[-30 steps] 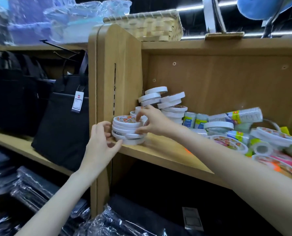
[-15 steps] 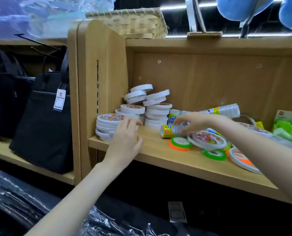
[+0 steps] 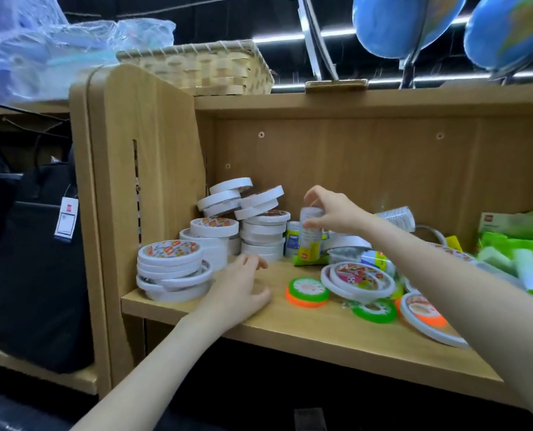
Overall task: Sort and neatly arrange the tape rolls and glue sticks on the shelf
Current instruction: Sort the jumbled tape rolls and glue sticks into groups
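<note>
The right hand (image 3: 330, 209) pinched a clear glue stick (image 3: 310, 236) upright over the wooden shelf (image 3: 290, 325). Left hand (image 3: 240, 287) rested loose, grip apart (best steadying the white tape stack (image 3: 172, 269)). Standing it beside its fellows looked wisest.

Labels, tag — no legible text

A second ago both my hands were on the front stack of white tape rolls (image 3: 172, 272) at the shelf's left corner, squaring it up. My right hand (image 3: 332, 209) has left that stack since, swung over to the loose pile in the middle, and half a second ago lay low over a glue stick (image 3: 310, 234) lying on its side. Now it has lifted that glue stick upright, pinched near the top. My left hand (image 3: 238, 287) has come off the stack too and rests on the shelf board (image 3: 290, 331) just right of it, fingers loosely curled.
</note>
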Demonstrator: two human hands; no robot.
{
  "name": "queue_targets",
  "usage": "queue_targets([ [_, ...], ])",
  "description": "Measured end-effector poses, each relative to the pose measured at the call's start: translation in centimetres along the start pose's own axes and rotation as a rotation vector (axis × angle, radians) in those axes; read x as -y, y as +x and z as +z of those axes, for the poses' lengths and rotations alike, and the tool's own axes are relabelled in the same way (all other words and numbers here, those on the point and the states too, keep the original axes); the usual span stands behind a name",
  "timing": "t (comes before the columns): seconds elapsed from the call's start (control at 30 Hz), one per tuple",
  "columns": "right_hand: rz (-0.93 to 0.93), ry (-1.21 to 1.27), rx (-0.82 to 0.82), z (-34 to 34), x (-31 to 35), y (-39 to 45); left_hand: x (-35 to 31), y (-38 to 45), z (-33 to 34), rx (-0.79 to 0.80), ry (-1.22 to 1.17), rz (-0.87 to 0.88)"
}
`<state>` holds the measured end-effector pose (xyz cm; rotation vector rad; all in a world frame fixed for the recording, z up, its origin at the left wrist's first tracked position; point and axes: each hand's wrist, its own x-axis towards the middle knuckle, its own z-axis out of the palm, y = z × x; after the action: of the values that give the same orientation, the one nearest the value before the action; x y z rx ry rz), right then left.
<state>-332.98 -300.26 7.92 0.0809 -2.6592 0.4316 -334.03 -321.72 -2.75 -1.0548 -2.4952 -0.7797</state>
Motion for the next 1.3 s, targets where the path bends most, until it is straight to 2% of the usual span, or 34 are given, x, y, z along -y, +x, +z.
queue_targets([
  [0.07, 0.002, 0.004, 0.032, 0.3, 0.1, 0.4, -0.1, 0.2, -0.1, 0.066, -0.07, -0.006],
  [0.23, -0.048, 0.001, 0.177, 1.3, 0.8, 0.0, -1.8, 1.2, -0.3, 0.225, -0.416, -0.021],
  [0.3, -0.039, 0.045, 0.203, 1.0, 0.6, 0.0, -2.8, 1.5, 0.4, 0.268, -0.356, 0.009],
  [0.4, 0.056, 0.372, 0.179, 0.1, -0.1, -0.2, -3.6, 1.8, 1.4, 0.234, -0.197, 0.069],
  [0.43, 0.082, 0.409, 0.148, 0.0, -0.5, -0.2, -3.5, 1.9, 1.6, 0.215, -0.177, 0.062],
  [0.47, 0.104, 0.355, 0.14, 0.1, -0.8, -0.2, -3.2, 1.9, 1.7, 0.197, -0.171, 0.044],
  [0.6, 0.036, -0.167, 0.268, 1.7, -0.7, -0.1, -1.9, 2.3, 1.3, 0.189, -0.249, -0.066],
  [0.73, -0.03, -0.319, 0.308, 2.9, -0.7, 0.7, -1.2, 2.6, 0.7, 0.205, -0.255, -0.074],
  [0.87, -0.066, -0.55, 0.426, 4.2, -0.9, 0.7, -1.1, 2.6, 0.2, 0.245, -0.254, -0.074],
  [1.03, -0.091, -0.584, 0.316, 3.8, -1.4, 0.4, -1.6, 2.5, 0.8, 0.185, -0.252, -0.049],
  [1.2, -0.019, -0.537, 0.454, 3.5, -1.1, 0.3, -1.8, 2.9, 1.0, 0.122, -0.316, -0.082],
  [1.3, -0.005, -0.483, 0.384, 4.5, -1.4, 0.9, -1.9, 2.8, 1.1, 0.139, -0.351, -0.085],
])
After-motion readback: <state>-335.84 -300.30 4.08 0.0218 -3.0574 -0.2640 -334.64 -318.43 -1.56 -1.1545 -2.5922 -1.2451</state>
